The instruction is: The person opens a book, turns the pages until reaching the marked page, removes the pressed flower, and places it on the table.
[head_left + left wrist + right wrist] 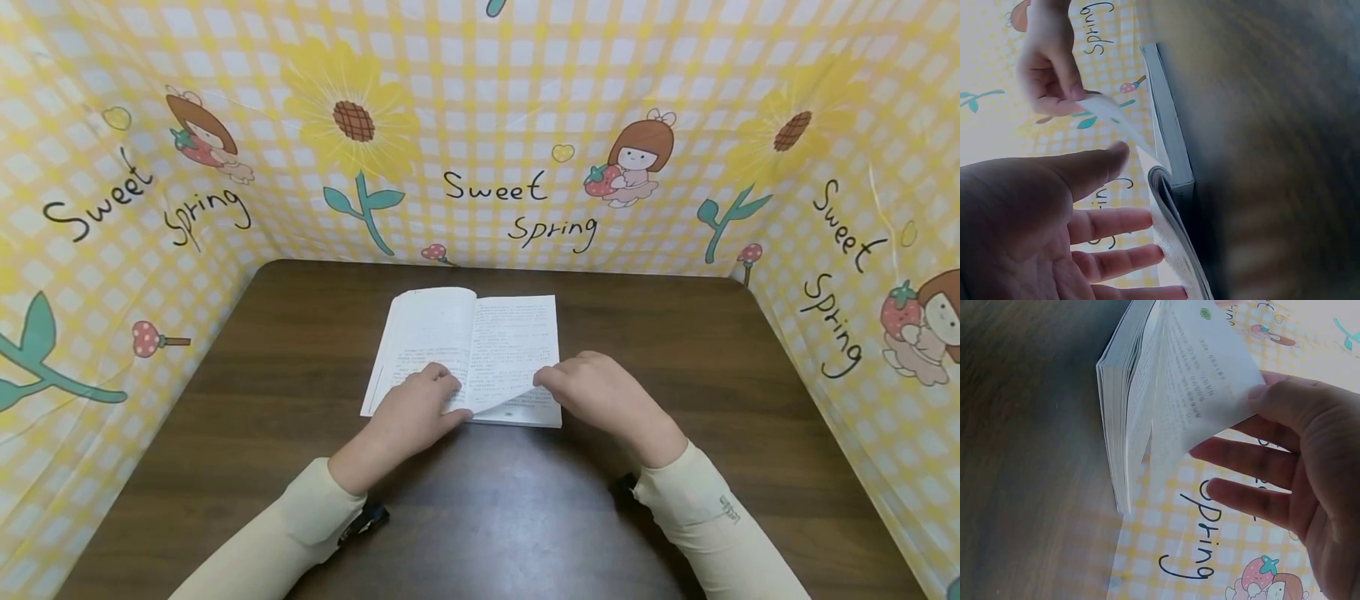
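An open book (431, 321) lies on the dark wooden table, its printed pages facing up. On the lower part of the left-hand page rests my left hand (416, 408), thumb stretched toward the spine; in the left wrist view its fingers (1119, 255) are extended, tips at the page. My right hand (600, 396) pinches the lower outer corner of a right-hand page (1210, 394) between thumb and fingers. That page is lifted and bent up off the thick block of pages (1116, 419) below, as the right wrist view shows.
The brown table (480, 508) spreads around the book. A yellow checked cloth (480, 117) with flowers and cartoon figures walls the back and both sides. Dark straps (365, 521) sit at the wrists, by the cream sleeves (277, 542).
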Available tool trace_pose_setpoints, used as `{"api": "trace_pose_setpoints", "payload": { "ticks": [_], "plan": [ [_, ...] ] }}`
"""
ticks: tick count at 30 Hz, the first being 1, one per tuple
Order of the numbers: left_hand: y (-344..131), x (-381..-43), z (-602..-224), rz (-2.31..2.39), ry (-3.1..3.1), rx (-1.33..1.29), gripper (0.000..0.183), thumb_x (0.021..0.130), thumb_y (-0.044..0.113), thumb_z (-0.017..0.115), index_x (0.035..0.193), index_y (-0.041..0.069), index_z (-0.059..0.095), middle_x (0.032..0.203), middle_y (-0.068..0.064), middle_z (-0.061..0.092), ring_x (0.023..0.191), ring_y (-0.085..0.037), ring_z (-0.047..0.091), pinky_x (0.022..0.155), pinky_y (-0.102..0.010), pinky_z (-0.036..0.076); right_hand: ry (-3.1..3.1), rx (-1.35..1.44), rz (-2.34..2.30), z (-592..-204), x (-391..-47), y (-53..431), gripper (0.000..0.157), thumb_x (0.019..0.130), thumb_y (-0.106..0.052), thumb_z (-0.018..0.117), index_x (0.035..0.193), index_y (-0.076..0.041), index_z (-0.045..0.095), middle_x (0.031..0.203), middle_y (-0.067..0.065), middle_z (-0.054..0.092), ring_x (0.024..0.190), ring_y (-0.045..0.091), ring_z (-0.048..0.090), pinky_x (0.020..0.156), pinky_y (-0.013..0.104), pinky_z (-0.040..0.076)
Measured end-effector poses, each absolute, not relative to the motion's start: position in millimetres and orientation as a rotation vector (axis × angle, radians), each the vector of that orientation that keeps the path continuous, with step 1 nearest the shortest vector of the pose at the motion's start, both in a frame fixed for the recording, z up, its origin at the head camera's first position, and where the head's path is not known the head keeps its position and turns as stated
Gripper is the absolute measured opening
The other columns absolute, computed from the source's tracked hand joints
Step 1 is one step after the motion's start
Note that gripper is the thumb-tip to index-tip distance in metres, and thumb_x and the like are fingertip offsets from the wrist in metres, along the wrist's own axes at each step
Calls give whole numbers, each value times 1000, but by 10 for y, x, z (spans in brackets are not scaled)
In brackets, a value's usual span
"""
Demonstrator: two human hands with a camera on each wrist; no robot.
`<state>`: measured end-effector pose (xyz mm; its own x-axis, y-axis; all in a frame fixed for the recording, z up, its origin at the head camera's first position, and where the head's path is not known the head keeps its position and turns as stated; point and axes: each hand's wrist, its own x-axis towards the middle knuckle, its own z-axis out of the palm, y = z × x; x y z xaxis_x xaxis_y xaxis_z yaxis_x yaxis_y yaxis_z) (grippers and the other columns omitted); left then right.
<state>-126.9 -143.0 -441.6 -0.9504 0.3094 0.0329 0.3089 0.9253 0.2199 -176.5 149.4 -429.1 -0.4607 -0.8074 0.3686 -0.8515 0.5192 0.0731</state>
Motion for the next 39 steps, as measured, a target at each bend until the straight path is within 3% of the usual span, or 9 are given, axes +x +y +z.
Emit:
{"api": "trace_pose_setpoints", "payload": {
  "ticks": [4,9,13,18,28,31,34,37,39],
  "plan": [
    [-1412,-1265,-4450,345,3098,469,48,85,50,81,111,10,71,119,-9,66,94,-31,68,71,-46,56,-2347,1376,181,-4272,-1760,1493,24,88,1,67,101,-18,71,76,-12,70,60,6,52,63,25,45],
    [-1395,-1267,-4495,346,3143,461,52,80,56,83,103,12,68,113,-8,65,87,-31,65,63,-43,53,-2254,1376,205,-4217,-1737,1458,19,94,1,57,97,-15,67,80,-10,69,67,9,59,62,26,42],
    [-1386,-1265,-4510,347,3165,445,53,78,57,84,102,12,67,110,-9,65,84,-31,63,60,-44,51,-2167,1364,229,-4182,-1707,1420,18,96,1,56,96,-12,67,87,-6,73,79,12,68,67,29,48],
    [-1374,-1268,-4524,316,3178,421,45,84,53,81,101,13,67,109,-8,65,86,-30,63,61,-44,51,-2091,1353,263,-4155,-1675,1394,16,94,2,64,102,-10,71,99,-1,77,94,19,74,79,36,57],
    [-1365,-1288,-4539,401,3191,324,34,99,39,66,113,8,67,109,-9,65,92,-30,65,64,-45,53,-2279,1134,307,-4137,-1699,1449,24,96,-12,68,119,-9,70,117,4,74,107,25,71,91,43,56],
    [-1372,-1300,-4527,451,3191,248,51,96,35,70,130,0,55,110,-16,66,93,-34,67,66,-47,55,-2348,1099,292,-4172,-1722,1463,25,91,-11,72,117,-10,71,114,3,74,104,26,71,88,42,56],
    [-1383,-1315,-4515,534,3213,173,90,90,31,79,155,-1,26,108,-21,66,88,-36,67,63,-48,55,-2408,1079,272,-4206,-1736,1467,25,88,-12,77,113,-10,73,109,2,75,98,25,71,82,41,57],
    [-1394,-1318,-4515,608,3248,125,121,85,27,85,164,10,-5,115,-24,59,85,-37,62,61,-48,54,-2479,1075,240,-4232,-1744,1470,25,88,-15,78,112,-11,73,105,2,75,92,23,71,76,40,56],
    [-1394,-1320,-4514,622,3277,107,130,81,26,88,164,17,-12,132,-28,48,101,-41,58,68,-51,55,-2524,1075,216,-4246,-1747,1476,25,88,-17,79,112,-11,74,105,2,75,91,23,71,75,39,56]
  ]
}}
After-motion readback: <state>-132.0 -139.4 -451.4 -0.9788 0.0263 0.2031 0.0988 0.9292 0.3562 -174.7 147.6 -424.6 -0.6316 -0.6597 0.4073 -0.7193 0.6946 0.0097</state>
